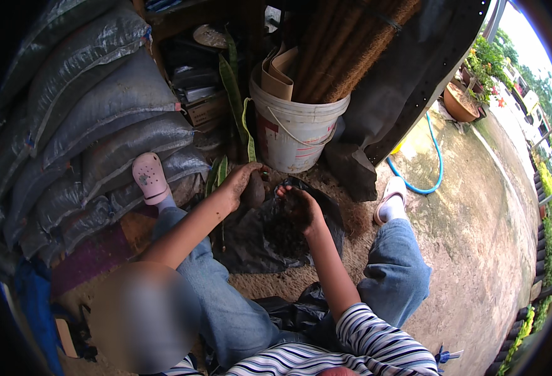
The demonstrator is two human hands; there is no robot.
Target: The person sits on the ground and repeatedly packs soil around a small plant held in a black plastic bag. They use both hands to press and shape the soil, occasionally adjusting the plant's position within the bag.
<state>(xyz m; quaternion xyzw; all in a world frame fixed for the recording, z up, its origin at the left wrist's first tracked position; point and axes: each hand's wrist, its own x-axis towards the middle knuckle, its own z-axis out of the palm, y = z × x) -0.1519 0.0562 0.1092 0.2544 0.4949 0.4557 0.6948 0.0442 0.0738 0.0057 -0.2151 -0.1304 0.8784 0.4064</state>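
My left hand point(241, 185), smeared with soil, is curled around a brown rounded object point(254, 193), which looks like a small pot or a root ball; the palm side is hidden. Just to its right, my right hand point(304, 207) is cupped, with dark soil on its palm and fingers. Beneath both lies a spread black plastic bag point(251, 247) with a heap of dark soil point(283, 239) on it. Long green, yellow-edged snake plant leaves point(249, 135) stand beyond my left hand, and shorter leaves point(221, 172) stand beside its wrist.
Filled grey sacks point(110, 103) are stacked at the left. A white bucket point(294, 138) holding brown fibrous poles point(351, 44) stands ahead. On the right, a blue hose point(440, 166) curves over the concrete near a potted plant point(460, 100). My legs flank the bag. A blurred patch covers the lower left.
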